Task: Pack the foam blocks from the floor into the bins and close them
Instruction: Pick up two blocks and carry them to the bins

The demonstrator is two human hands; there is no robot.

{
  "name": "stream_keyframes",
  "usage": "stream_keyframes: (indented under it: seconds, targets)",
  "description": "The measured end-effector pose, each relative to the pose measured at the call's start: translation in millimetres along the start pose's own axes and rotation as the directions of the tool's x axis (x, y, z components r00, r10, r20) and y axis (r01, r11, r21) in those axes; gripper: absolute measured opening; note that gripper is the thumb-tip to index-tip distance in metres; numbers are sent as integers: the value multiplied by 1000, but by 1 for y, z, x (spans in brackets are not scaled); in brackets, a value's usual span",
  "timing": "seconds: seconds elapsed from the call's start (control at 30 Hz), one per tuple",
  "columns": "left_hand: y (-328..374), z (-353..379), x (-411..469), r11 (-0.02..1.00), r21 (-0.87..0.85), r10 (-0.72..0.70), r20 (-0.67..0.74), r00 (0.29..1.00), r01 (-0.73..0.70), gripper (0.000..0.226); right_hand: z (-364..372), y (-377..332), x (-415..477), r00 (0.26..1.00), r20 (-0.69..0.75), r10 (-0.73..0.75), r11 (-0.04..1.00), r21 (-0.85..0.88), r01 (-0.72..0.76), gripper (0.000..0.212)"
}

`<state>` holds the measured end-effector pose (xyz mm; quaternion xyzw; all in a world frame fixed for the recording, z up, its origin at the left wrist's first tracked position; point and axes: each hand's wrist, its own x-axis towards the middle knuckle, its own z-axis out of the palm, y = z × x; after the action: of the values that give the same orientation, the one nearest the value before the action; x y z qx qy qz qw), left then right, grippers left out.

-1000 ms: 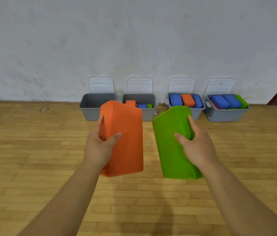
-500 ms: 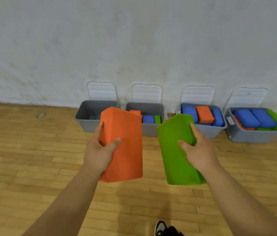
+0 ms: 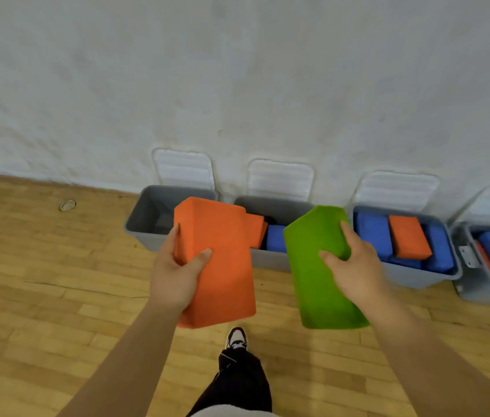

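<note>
My left hand grips a large orange foam block, held upright in front of me. A green foam block stands upright in my right hand. Several grey bins line the white wall with their lids leaning open. The leftmost bin looks empty. The second bin, partly hidden behind both held blocks, holds an orange and a blue block. A third bin is filled with blue blocks and an orange one on top. The fourth bin, cut off at the right edge, holds blue and orange blocks.
Wooden plank floor stretches left and toward me. A small metal ring sits in the floor near the wall at left. My leg and shoe show at the bottom centre. White lids lean against the wall.
I have walked closer to the bins, which now look larger and nearer. Both blocks stay in my hands, now in front of the first two bins. My foot has stepped forward.
</note>
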<state>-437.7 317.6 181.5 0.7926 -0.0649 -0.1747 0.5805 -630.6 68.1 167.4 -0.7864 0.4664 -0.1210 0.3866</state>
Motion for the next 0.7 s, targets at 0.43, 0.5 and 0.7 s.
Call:
stream_keyframes:
  seconds: [0.43,0.5,0.7]
  targets:
    - [76,158,272,984,175,-81,230,970,41,84,9,-16,243,971,-25,238,971,16,-238,81]
    - [70,184,297,982,174,-115,230,966,76,84,16,-9,285,964,11,264,964,20,-265,82]
    - [53,252,352,941,261,-254,134,958,214,84,41,20,406,947,147,287,957,-7,-289,88]
